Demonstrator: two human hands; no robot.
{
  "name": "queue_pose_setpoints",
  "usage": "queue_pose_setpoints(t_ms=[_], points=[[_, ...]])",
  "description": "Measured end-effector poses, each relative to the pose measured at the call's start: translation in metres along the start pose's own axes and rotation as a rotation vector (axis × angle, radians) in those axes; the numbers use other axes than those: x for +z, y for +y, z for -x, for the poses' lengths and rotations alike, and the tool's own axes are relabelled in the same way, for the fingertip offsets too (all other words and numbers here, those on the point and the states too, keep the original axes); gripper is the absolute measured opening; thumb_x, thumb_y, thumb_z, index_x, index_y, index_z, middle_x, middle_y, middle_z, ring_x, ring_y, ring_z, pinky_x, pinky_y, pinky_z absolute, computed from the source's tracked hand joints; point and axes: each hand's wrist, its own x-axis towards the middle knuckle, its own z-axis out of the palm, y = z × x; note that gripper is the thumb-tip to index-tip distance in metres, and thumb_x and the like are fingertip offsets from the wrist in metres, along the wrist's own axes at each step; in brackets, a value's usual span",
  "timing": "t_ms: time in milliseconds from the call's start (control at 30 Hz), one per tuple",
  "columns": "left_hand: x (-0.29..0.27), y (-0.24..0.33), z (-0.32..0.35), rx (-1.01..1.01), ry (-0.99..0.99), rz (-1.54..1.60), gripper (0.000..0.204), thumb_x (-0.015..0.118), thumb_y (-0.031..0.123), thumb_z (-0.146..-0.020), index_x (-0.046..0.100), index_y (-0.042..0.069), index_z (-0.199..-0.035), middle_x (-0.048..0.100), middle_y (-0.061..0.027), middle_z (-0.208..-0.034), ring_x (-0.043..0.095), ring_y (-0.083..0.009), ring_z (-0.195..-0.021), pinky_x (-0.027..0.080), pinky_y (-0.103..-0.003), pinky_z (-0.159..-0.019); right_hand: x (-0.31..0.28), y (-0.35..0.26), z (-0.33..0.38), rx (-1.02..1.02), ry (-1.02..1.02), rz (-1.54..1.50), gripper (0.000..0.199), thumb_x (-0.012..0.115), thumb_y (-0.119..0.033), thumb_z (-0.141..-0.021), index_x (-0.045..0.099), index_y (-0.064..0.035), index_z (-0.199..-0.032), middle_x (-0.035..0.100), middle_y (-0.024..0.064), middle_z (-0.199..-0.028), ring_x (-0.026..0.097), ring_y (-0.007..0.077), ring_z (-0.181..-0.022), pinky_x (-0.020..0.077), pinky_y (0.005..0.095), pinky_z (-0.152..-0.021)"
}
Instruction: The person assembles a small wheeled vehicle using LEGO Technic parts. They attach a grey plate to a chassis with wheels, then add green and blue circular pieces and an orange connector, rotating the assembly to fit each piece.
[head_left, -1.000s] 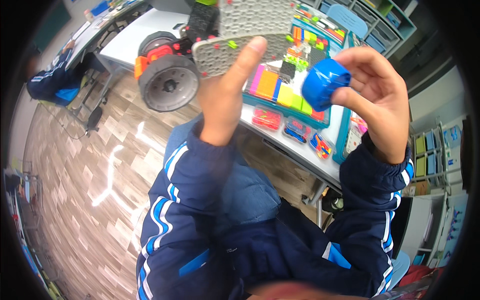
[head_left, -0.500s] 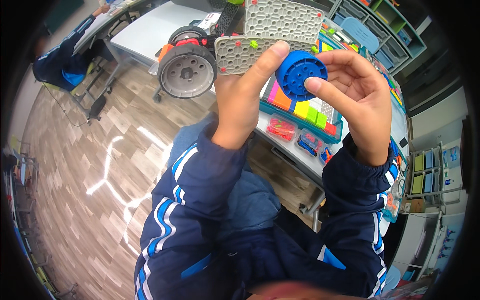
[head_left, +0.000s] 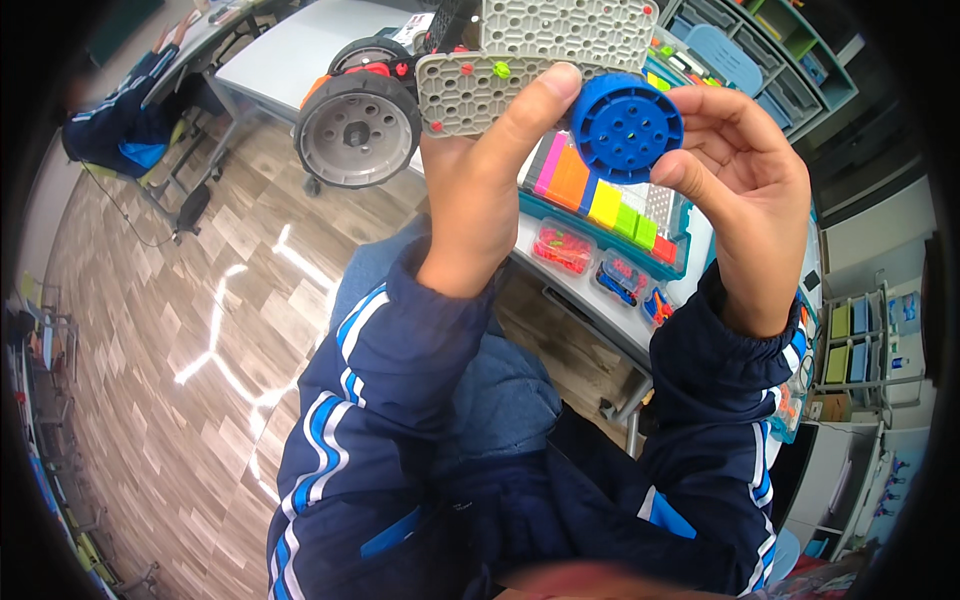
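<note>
My left hand (head_left: 475, 200) grips a toy car by its light grey perforated side panel (head_left: 465, 92). The thumb lies over the panel, and the other fingers are hidden behind it. At the car's left end is a grey wheel (head_left: 358, 133) with a black tyre, with a second wheel (head_left: 370, 52) behind it. A blue wheel hub (head_left: 630, 130) sits at the right end of the panel. On its right rim, my right hand (head_left: 745, 180) closes with the thumb at the lower edge and the fingers at the upper edge. Whether the hub is fixed to the car is hidden.
Below the car, a teal tray (head_left: 560, 208) of coloured blocks stands on a white table. Small clear boxes of red parts (head_left: 563, 248) and blue parts (head_left: 620, 278) lie along its near edge. At the far left sits another person (head_left: 120, 125) near a white table (head_left: 290, 60).
The car has shifted slightly left and up. The blue hub now faces me more fully and sits further right, and my right thumb has slid from its face to its rim.
</note>
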Motion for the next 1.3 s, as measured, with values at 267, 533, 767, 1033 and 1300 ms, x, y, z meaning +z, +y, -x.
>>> queue_pose_setpoints(t_ms=[267, 533, 767, 1033, 1300], points=[[0.0, -0.004, 0.002, 0.003, -0.011, 0.013, 0.025, 0.069, 0.012, -0.081, 0.062, 0.001, -0.102, 0.066, -0.0058, -0.095, 0.062, -0.0117, -0.085, 0.049, -0.026, -0.079, -0.002, 0.004, -0.003, 0.006, 0.02, 0.0, 0.038, 0.07, 0.005, -0.077, 0.054, 0.0076, -0.112, 0.063, 0.012, -0.1, 0.063, 0.0146, -0.09, 0.0497, 0.0244, -0.083], [0.002, -0.002, 0.003, -0.035, 0.002, 0.045, 0.022, 0.068, 0.01, -0.082, 0.063, 0.001, -0.102, 0.066, -0.0059, -0.094, 0.063, -0.0122, -0.084, 0.049, -0.026, -0.078, -0.001, 0.001, -0.003, 0.017, 0.001, -0.011, 0.038, 0.069, 0.006, -0.077, 0.053, 0.0075, -0.112, 0.063, 0.0125, -0.099, 0.063, 0.015, -0.09, 0.0505, 0.0255, -0.083], [0.001, 0.0, 0.003, -0.029, -0.009, 0.033, 0.023, 0.069, 0.01, -0.082, 0.063, 0.001, -0.102, 0.066, -0.0057, -0.095, 0.062, -0.0119, -0.085, 0.048, -0.026, -0.079, -0.002, 0.004, -0.001, 0.009, -0.005, 0.002, 0.037, 0.067, 0.004, -0.08, 0.053, 0.0073, -0.113, 0.063, 0.012, -0.099, 0.062, 0.0152, -0.091, 0.05, 0.0263, -0.082], [0.006, 0.002, 0.005, 0.094, 0.077, -0.009, 0.025, 0.071, 0.014, -0.081, 0.064, 0.002, -0.102, 0.065, -0.004, -0.096, 0.06, -0.0108, -0.086, 0.046, -0.025, -0.079, -0.019, 0.004, -0.003, -0.197, -0.019, -0.021, 0.033, 0.063, -0.012, -0.088, 0.053, 0.0043, -0.115, 0.062, 0.0081, -0.101, 0.057, 0.013, -0.094, 0.0458, 0.0274, -0.079], [0.005, 0.001, 0.002, 0.133, 0.086, 0.018, 0.028, 0.065, 0.014, -0.085, 0.059, 0.002, -0.109, 0.064, -0.0055, -0.102, 0.061, -0.0125, -0.092, 0.047, -0.027, -0.082, 0.013, 0.009, 0.001, -0.499, 0.101, 0.392, 0.031, 0.077, 0.003, -0.07, 0.051, -0.001, -0.088, 0.057, 0.0223, -0.118, 0.057, 0.025, -0.108, 0.0469, 0.0358, -0.093]])
